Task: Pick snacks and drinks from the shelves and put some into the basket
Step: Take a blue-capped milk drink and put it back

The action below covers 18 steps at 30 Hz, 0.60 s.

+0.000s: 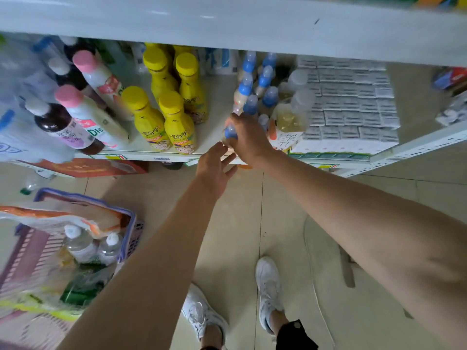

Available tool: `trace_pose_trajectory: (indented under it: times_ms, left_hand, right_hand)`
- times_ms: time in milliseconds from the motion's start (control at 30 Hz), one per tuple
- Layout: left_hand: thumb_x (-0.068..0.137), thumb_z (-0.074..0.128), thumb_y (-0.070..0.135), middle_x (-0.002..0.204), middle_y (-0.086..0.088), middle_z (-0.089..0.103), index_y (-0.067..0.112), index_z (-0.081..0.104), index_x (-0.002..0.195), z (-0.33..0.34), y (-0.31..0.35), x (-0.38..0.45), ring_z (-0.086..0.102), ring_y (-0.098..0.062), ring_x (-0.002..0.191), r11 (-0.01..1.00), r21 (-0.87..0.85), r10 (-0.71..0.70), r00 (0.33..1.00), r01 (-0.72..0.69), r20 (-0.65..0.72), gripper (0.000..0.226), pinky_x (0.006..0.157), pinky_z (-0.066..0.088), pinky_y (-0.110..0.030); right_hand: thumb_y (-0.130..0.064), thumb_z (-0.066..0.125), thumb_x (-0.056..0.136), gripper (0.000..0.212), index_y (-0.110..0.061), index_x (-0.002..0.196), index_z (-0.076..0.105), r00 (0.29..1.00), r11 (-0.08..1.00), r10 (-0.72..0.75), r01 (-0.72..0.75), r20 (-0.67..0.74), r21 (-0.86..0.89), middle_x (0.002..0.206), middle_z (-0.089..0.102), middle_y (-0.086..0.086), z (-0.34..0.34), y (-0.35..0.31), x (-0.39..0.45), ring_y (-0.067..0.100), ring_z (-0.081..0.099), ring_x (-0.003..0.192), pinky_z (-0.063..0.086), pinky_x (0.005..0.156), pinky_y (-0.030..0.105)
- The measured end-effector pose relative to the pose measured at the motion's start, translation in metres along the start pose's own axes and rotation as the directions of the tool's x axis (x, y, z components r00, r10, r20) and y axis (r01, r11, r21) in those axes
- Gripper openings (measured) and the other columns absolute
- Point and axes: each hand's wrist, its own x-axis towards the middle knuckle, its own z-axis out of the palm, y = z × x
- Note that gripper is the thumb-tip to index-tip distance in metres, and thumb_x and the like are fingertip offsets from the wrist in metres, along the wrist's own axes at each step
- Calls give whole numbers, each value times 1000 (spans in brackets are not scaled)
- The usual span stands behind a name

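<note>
Beige floor tiles (285, 223) fill the lower view of a shop aisle, seen from above by a person looking down at their own arms and white sneakers (269, 291). Across the top runs a white metal shelf (217, 102) stocked with drinks. At far right on it lie stacked grey-and-white cartons (353, 104). Left of those stand a pale tea bottle (290, 122), then a cluster of blue-capped bottles (262, 82), then yellow bottles (161, 104) with yellow caps, then pink-capped white bottles (88, 107) and a dark juice bottle (63, 127). On the floor at lower left sits a purple basket (131, 238), already holding two clear water bottles (93, 246), a bread bag (75, 218) and green packets. The right hand (249, 140) reaches to the shelf's front edge, fingers curled round a small blue-capped bottle (230, 133). The left hand (214, 168) hovers just below it, fingers straight and spread, holding nothing.
</note>
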Motion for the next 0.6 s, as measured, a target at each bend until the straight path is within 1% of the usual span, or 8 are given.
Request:
trace_pose_trajectory:
  times_ms: [67,133,200,267,367,467,533,600]
  left_hand:
    - [99,49,14,100,-2,59,16,57,96,-3,-2,-1,61,-22,101,1000,-14,-2,1000,2,-13,9,97,44,-44]
    - [100,49,15,100,-2,60,15,56,99,-9,-5,-2,63,-22,98,999,-41,-9,999,7,-37,7,97,46,-45]
    - [101,47,16,96,-2,63,15,55,100,-17,-7,-7,64,-19,90,998,-54,-27,998,24,-54,9,91,50,-42]
    - [102,45,17,91,-2,64,16,56,94,-26,-12,-16,64,-17,84,999,-33,-42,997,40,-68,14,83,52,-38]
    - [100,50,19,89,-2,62,17,61,91,-46,-24,-26,63,-15,83,997,36,-58,988,64,-141,14,76,52,-33]
    - [98,56,23,96,-3,58,20,66,96,-66,-40,-35,60,-16,88,991,66,-99,977,113,-187,11,80,51,-34]
    - [97,56,27,100,-7,61,19,66,98,-73,-49,-43,61,-21,91,988,11,-153,979,156,-136,12,87,51,-39]
    - [99,53,31,101,-14,66,13,64,107,-72,-54,-50,66,-27,92,978,-96,-191,981,187,-37,23,88,54,-43]
  right_hand:
    - [-7,63,83,24,-1,106,60,1000,999,-13,12,19,47,101,60,21,-3,1,-4,36,58,93,44,78,40]
    - [-10,66,82,26,0,106,61,1000,994,-22,20,13,106,100,61,19,-7,2,-10,34,58,91,43,75,38]
    - [-16,69,82,29,0,104,61,1000,985,-25,24,3,170,97,61,18,-13,4,-17,30,57,84,43,74,38]
    - [-24,70,82,30,0,98,59,1000,969,-2,-1,11,247,87,60,14,-17,7,-25,27,54,76,41,71,36]
    - [-38,67,83,39,-1,92,58,992,898,74,-109,99,426,77,65,13,-24,11,-34,29,60,69,49,66,37]
    - [-33,66,91,29,-5,89,59,979,788,112,-193,172,585,66,60,2,-35,11,-40,13,58,53,50,53,28]
    - [-28,62,95,24,-5,90,59,967,716,131,-246,221,653,62,54,2,-42,8,-44,8,52,46,46,47,21]
    - [-29,59,97,26,-4,91,57,961,682,117,-262,251,683,61,50,6,-44,7,-48,8,50,43,44,46,21]
